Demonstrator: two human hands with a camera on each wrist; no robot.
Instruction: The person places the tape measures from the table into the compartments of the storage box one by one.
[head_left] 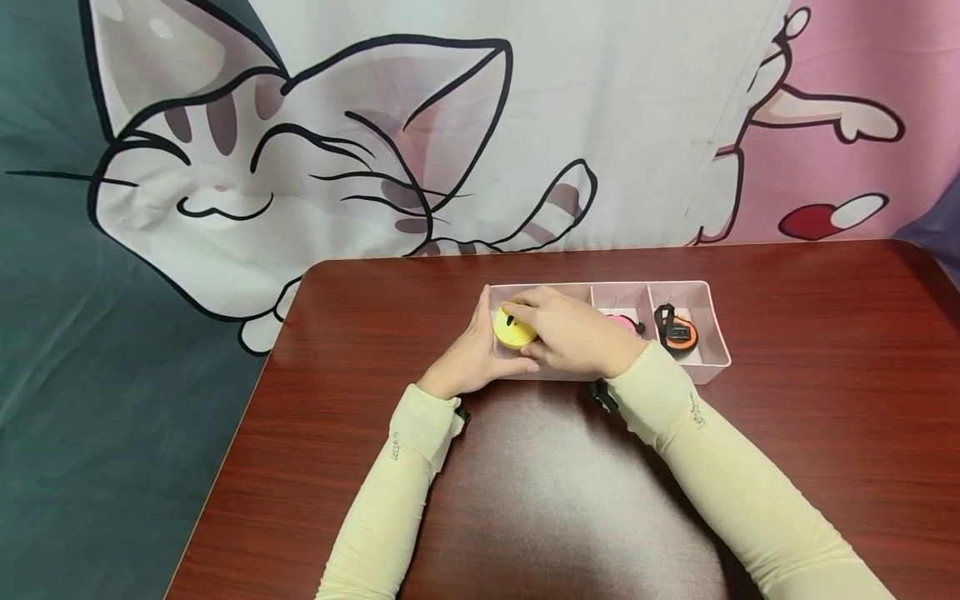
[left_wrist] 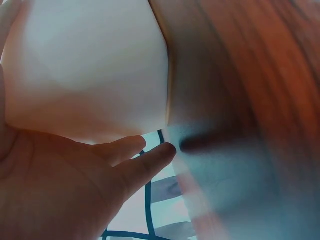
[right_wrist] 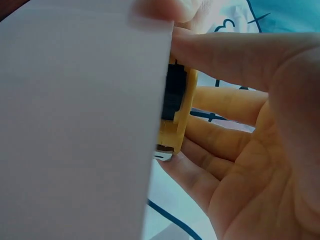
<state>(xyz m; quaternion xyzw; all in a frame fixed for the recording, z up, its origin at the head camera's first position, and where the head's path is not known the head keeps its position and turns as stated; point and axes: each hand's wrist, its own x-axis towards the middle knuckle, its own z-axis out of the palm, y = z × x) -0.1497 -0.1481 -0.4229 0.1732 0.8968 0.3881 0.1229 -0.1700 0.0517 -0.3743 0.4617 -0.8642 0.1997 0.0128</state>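
In the head view, my right hand (head_left: 573,332) grips a yellow tape measure (head_left: 512,330) at the left compartment of a pale pink divided box (head_left: 716,343). The right wrist view shows the tape measure's black part and metal end hook, partly hidden behind the box wall (right_wrist: 80,125); thumb and fingers (right_wrist: 220,130) surround its edge. My left hand (head_left: 472,354) rests against the box's left end, thumb along the front wall. In the left wrist view its fingers (left_wrist: 145,167) are extended beside the box. A pink tape measure (head_left: 624,322) lies in the middle compartment, partly covered by my right hand.
An orange and black tape measure (head_left: 681,333) with a black strap lies in the right compartment. The box stands near the back edge of a reddish-brown wooden table (head_left: 832,400). Behind the table hangs a cloth (head_left: 645,100) with cartoon cats.
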